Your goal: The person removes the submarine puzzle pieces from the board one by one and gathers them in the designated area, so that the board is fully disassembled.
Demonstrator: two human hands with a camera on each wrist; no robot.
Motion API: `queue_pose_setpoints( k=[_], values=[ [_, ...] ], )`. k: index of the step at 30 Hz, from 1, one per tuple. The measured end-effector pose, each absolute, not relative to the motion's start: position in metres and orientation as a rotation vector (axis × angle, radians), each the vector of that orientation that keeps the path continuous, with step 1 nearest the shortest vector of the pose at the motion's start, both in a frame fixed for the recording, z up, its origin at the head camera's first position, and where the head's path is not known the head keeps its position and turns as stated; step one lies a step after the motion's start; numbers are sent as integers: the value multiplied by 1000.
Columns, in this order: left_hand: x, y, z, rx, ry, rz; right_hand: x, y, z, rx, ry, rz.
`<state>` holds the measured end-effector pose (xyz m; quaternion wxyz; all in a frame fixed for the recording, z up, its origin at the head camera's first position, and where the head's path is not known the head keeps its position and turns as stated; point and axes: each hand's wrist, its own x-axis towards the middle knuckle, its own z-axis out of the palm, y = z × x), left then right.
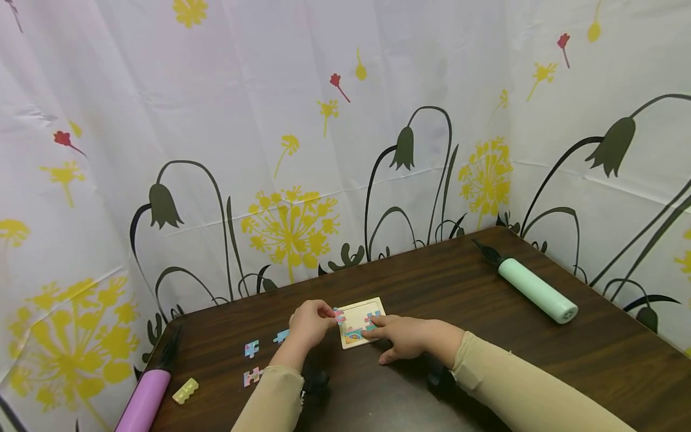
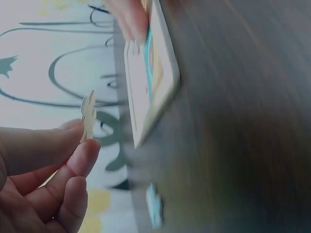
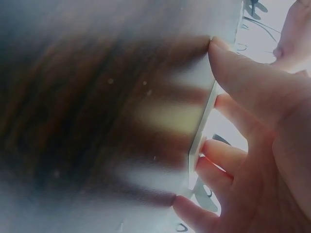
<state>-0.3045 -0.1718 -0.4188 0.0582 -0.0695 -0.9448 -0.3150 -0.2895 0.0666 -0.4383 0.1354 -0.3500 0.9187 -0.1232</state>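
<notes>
My left hand (image 1: 309, 325) pinches a small jigsaw piece (image 2: 89, 116) between thumb and fingertips, just off the left side of a square wooden puzzle tray (image 1: 356, 315). In the left wrist view the piece is edge-on, raised above the table. Along the tray's lower and right sides lie colourful fitted pieces (image 1: 353, 336). My right hand (image 1: 402, 337) rests at the tray's right edge, fingers spread over the pieces and thumb on the tabletop. Left of my left hand lie loose jigsaw pieces: a blue one (image 1: 251, 348), a pink one (image 1: 252, 376) and another blue one (image 1: 281, 336), partly hidden.
A mint-green balloon pump (image 1: 537, 290) with a black nozzle lies at the right of the dark wooden table (image 1: 432, 282). At the left are a purple pump (image 1: 143, 401) and a small yellow wavy-edged block (image 1: 186, 390). A flower-print curtain (image 1: 302, 156) hangs behind.
</notes>
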Motion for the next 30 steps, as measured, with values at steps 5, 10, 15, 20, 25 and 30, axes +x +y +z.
queue_pose_setpoints(
  k=[5,10,15,20,25,30],
  values=[
    [-288,-204,-415,-192,-2871,-905,-289,67,-439,-1010,2662,-358],
    [-269,-235,-417,-152,-2899,-864,-289,68,-440,-1010,2673,-351],
    [-256,-258,-423,-132,-2934,-799,-288,69,-442,-999,2673,-359],
    [-252,-268,-429,-155,-2975,-772,-288,68,-443,-991,2675,-364],
    [-251,-271,-431,-162,-2997,-750,-288,68,-442,-996,2673,-361],
    [-250,-272,-434,-176,-3009,-686,-288,67,-441,-999,2675,-359]
  ],
)
